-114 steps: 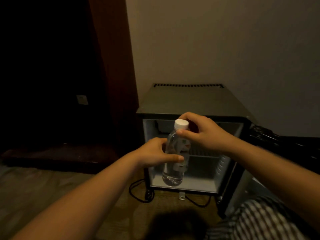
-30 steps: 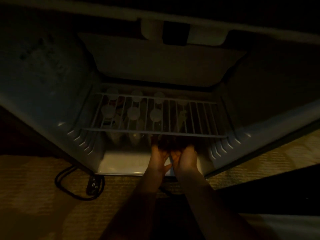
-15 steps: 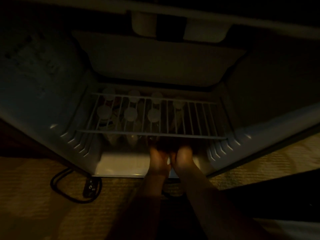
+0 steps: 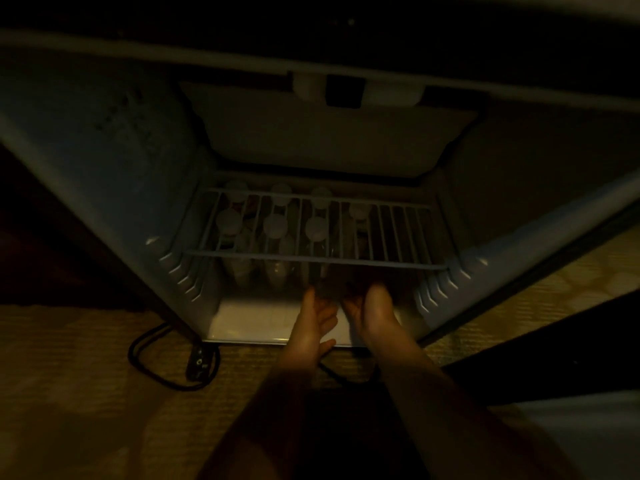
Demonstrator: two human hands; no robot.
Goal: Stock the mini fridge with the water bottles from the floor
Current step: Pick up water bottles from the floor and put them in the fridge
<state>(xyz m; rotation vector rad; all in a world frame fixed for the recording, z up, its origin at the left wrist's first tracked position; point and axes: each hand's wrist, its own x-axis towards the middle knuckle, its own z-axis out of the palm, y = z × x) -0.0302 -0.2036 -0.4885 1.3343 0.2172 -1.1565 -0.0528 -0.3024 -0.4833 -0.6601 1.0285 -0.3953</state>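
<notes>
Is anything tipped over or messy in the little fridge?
Nothing stands out. The white-capped clear water bottles stand upright in rows under the white wire shelf; no spill shows, though it is dim.

I see the mini fridge [image 4: 249, 323] open, its pale bottom panel showing bare along the front edge. On that panel, under the wire shelf [image 4: 398, 237], water bottles [image 4: 275, 225] stand upright in rows from the left wall toward the middle; I count seven pale caps through the bars. The fridge sits on a patterned carpet [image 4: 69, 375]. On the carpet just off the fridge's front left corner, a black cable [image 4: 138, 351] lies looped beside a dark plug [image 4: 199, 363].
</notes>
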